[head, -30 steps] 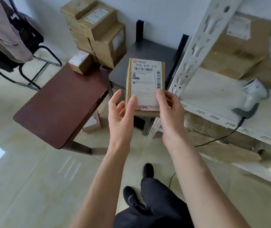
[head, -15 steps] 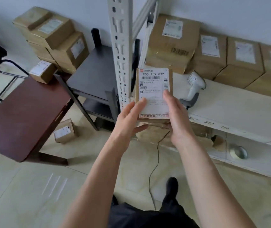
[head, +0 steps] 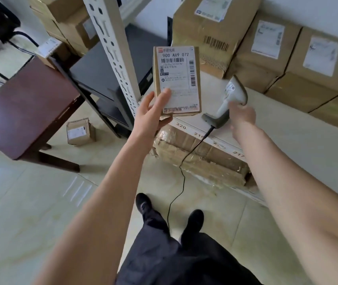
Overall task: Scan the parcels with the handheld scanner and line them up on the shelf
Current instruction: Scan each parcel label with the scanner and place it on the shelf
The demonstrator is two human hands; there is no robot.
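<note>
The left hand (head: 151, 116) alone pinches the parcel (head: 177, 81) near the shelf (head: 287, 128) edge, so it may slip while the blurred right hand (head: 242, 116), grip unclear, reaches the scanner (head: 228, 99) lying there.

Single head-worn wide-angle view, looking forward and steeply down from standing height. The shelf (head: 287, 128) edge lies near at right, the floor (head: 30, 212) and the wearer's own shoes (head: 143, 204) directly below. Frame edges show wide-angle bending.
</note>
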